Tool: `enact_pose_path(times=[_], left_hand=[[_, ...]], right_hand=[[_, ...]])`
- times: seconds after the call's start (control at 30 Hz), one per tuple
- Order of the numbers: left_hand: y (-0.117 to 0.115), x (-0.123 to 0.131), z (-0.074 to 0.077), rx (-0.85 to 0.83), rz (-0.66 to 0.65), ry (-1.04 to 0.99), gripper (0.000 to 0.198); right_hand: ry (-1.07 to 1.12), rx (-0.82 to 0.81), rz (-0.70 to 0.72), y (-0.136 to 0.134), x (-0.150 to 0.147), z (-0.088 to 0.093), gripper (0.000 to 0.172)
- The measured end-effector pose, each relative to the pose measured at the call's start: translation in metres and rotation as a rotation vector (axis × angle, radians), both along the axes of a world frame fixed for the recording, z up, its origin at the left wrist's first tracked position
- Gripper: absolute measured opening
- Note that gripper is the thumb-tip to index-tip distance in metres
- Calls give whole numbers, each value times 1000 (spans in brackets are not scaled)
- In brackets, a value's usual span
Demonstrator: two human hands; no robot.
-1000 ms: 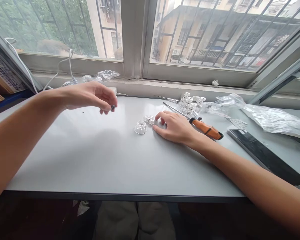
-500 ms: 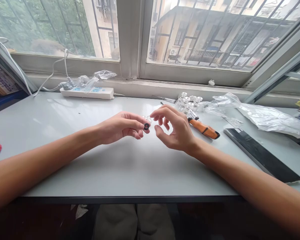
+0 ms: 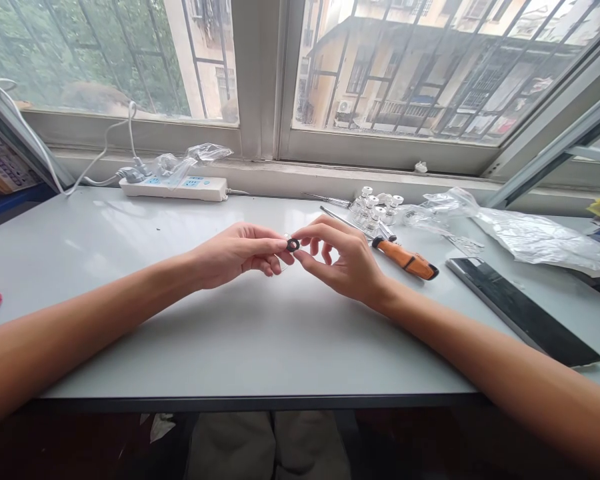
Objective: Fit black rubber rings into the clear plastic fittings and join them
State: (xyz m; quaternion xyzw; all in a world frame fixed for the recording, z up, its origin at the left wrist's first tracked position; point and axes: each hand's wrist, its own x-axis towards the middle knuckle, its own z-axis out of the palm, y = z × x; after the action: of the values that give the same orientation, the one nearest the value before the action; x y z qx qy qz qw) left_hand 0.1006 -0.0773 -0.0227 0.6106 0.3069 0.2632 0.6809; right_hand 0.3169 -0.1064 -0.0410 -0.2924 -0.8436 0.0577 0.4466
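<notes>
A small black ring [image 3: 293, 245] is pinched between the fingertips of both hands above the middle of the grey table [image 3: 180, 320]. My left hand [image 3: 235, 253] holds it from the left with thumb and forefinger. My right hand [image 3: 343, 260] meets it from the right, thumb and forefinger closed on the same ring, other fingers curled. The clear plastic pieces that lay on the table here are hidden behind the hands.
An orange-handled screwdriver [image 3: 405, 260] lies right of my right hand. Several clear plastic parts [image 3: 377, 205] stand behind it, beside crumpled plastic bags [image 3: 520, 230]. A black flat slab [image 3: 520, 310] lies at the right. A white power strip [image 3: 175, 187] sits by the window.
My left hand carried the black ring from the far left to the table's middle. My right hand lifted off the table and closed its fingertips on the ring.
</notes>
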Motion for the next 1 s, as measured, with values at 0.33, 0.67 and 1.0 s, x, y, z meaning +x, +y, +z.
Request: enact_pose_path(times=[0.33,0.67,1.0], left_hand=[[0,-1,-1,9,-3,3,13],[-4,2,3,51,76,-6,16],[-7,1,4,184,66,59,20]], right_hand=[[-44,43,-1,-2,0,1,12],[23,-22,-60,-3,-2,1,15],[50,-269,15,-5,-4,5,23]])
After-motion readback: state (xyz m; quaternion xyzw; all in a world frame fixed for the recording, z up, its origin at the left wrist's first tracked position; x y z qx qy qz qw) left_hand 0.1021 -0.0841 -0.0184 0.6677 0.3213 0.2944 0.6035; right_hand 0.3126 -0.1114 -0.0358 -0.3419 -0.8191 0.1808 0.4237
